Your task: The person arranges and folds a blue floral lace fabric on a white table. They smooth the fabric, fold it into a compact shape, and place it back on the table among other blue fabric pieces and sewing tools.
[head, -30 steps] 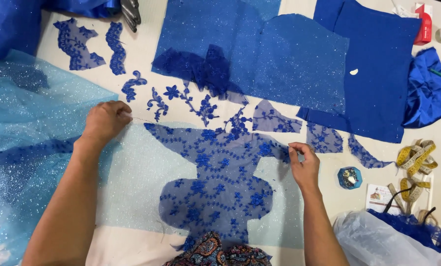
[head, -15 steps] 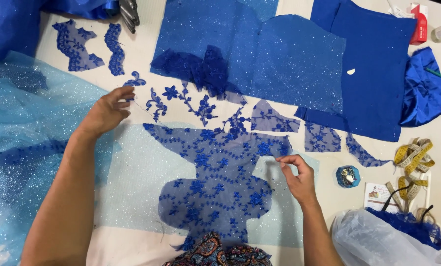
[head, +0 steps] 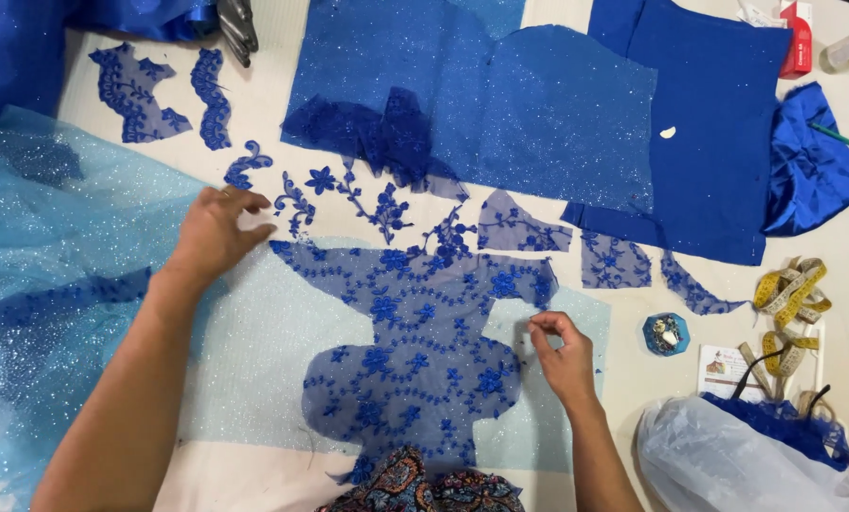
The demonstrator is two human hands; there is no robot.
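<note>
The left hand (head: 218, 230) is lifting off the upper-left tip of the blue lace panel (head: 415, 351), fingers now loosely curled and holding nothing, where a second ago it was pressing flat. The right hand (head: 562, 353) has drawn inward, pinching something small at the panel's right edge over the pale glitter tulle (head: 254, 370) on the bench (head: 633, 379).

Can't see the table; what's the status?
Left hand flat at lace piece edge. Right hand pinched at its right side. Lace scraps just above.
</note>
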